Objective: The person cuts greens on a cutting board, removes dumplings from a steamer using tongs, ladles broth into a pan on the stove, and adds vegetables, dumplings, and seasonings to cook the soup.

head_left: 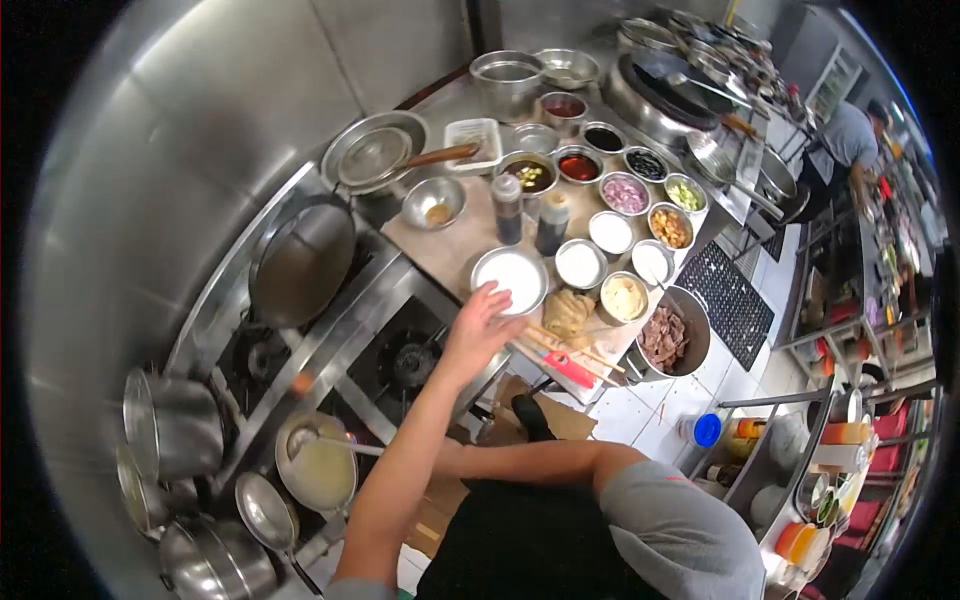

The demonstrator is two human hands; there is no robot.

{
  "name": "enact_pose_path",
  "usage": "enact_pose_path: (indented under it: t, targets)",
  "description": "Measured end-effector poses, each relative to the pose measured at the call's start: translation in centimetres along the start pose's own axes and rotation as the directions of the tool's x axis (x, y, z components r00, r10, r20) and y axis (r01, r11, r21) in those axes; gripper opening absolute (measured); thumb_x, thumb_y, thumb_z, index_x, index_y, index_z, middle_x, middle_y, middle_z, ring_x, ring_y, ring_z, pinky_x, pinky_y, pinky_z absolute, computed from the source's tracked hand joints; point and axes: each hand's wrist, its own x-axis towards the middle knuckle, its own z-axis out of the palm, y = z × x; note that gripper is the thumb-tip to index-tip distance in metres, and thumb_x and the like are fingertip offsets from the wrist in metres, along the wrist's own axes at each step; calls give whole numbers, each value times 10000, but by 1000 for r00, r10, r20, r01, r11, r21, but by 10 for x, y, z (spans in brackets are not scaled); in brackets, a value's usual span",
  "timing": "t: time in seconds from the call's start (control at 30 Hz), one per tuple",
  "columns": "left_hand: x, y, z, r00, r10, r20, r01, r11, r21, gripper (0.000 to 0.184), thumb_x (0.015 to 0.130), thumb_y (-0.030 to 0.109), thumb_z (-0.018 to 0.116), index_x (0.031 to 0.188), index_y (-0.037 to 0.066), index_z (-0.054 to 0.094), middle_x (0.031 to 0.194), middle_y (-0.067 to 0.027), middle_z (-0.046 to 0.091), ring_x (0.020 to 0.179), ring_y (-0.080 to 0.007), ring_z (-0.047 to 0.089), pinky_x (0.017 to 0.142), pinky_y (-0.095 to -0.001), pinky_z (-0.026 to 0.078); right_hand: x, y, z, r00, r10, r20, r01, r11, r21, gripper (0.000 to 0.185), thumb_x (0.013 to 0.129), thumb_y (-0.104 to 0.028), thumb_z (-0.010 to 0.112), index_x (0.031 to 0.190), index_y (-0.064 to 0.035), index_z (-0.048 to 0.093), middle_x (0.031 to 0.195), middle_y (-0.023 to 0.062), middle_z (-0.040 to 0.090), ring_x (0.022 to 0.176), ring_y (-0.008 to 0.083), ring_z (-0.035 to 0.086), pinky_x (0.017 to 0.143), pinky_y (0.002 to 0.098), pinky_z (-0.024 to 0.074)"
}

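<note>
My left hand (482, 335) reaches over the near rim of a metal bowl of white powder or liquid (518, 272). Its fingers look apart, and nothing shows in them. Behind my left forearm, my right hand (452, 460) is mostly hidden. A ladle (345, 443) runs from a pan of pale yellowish liquid (325, 478) towards it, so the hand appears closed on the handle's end. Beside my left hand lie chopsticks (570, 345), a red-handled tool (570, 368) and a pale brownish lump (568, 312).
Dark bottles (508, 208) stand behind the white bowl. Several ingredient bowls, including chopped onion (625, 193), crowd the counter. A pot of meat (664, 338) sits at its right edge. A wok (303, 262) rests by the burners (405, 360). Another person (848, 145) works far right.
</note>
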Motion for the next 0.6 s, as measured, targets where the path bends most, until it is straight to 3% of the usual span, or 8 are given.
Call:
enact_pose_path:
  t: [0.03,0.1,0.2,0.23,0.33,0.4,0.47,0.6]
  targets:
    - [41,-11,19,999,-27,-38,25,999,-41,955,814,176,856,1521,-51,256,1475,-264,467,1375,-317,474,1104,-428,435,-8,-1,-20,999,-5,-54,8,998,60,488,994,-240,530,1457,-93,488,1515,157,456,1397,342,419,1182,481,300]
    - [113,-43,46,991,39,-125,-21,990,141,1068,755,189,900,1538,-48,212,1534,-290,378,1440,-346,385,1158,-461,364,-22,3,-42,991,-15,-133,31,992,120,520,1003,-272,524,1488,-96,465,1551,149,430,1429,337,389,1202,486,279]
    - [198,-91,62,956,173,-237,-94,946,311,1149,693,194,936,1540,-46,198,1560,-291,339,1474,-355,327,1194,-459,310,-39,43,2,982,-77,-174,67,996,-63,541,1016,-310,502,1509,-95,439,1565,142,416,1439,331,377,1201,492,284]
    - [216,-97,66,925,289,-248,-153,878,453,1145,657,208,952,1521,-51,247,1521,-273,412,1420,-325,421,1152,-424,372,-43,57,25,982,-107,-154,84,985,-148,549,1020,-323,495,1515,-95,430,1570,140,411,1442,329,373,1200,493,286]
    - [250,-103,76,893,264,-365,-74,885,459,984,636,213,956,1426,-27,422,1380,-227,575,1275,-296,575,1057,-394,461,-52,62,20,972,-176,-158,160,981,-108,570,1023,-361,487,1521,-91,421,1576,145,404,1435,329,381,1192,488,300]
    - [265,-100,71,963,178,-204,-113,949,294,848,629,235,938,1342,24,531,1239,-187,660,1179,-314,630,1014,-420,490,-51,47,-8,949,-202,-242,199,979,-36,573,1011,-381,506,1497,-82,451,1575,166,397,1405,343,414,1171,471,320]
    - [277,-110,79,923,230,-307,-140,947,290,657,637,192,911,1205,69,605,1078,-139,717,1031,-298,695,923,-423,535,-50,58,-21,945,-168,-281,154,985,-71,573,1006,-386,514,1488,-80,462,1582,177,380,1384,350,433,1153,464,335]
    - [266,-84,83,888,296,-351,-236,950,204,600,661,171,870,1192,43,624,1115,-157,708,1055,-285,689,936,-408,533,-49,114,-11,990,-93,-101,80,988,-133,578,1019,-376,494,1516,-90,423,1600,176,350,1370,341,442,1134,463,351]
